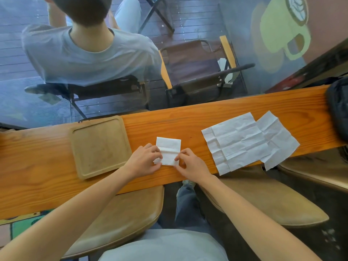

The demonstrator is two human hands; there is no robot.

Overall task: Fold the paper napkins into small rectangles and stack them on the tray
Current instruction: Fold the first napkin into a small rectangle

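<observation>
Folded napkin [168,150]: small white rectangle, mid-counter near the front edge, pinched at its left side by the left hand [143,161] and at its right by the right hand [192,164]. Tray [100,147]: wooden, bare, just left of it. Two unfolded napkins [243,143]: flat, overlapping, toward the right end of the wooden counter [188,119], overhanging its front edge.

The left hand [144,160] and right hand [191,163] are covering the near corners of the folded napkin [168,146], so each grip is hiding its own fingertips' hold. The picture's right edge is cutting off the dark bag [338,108]. One flat napkin [235,142] is overlapping the other napkin [278,140], hiding its left edge.
</observation>
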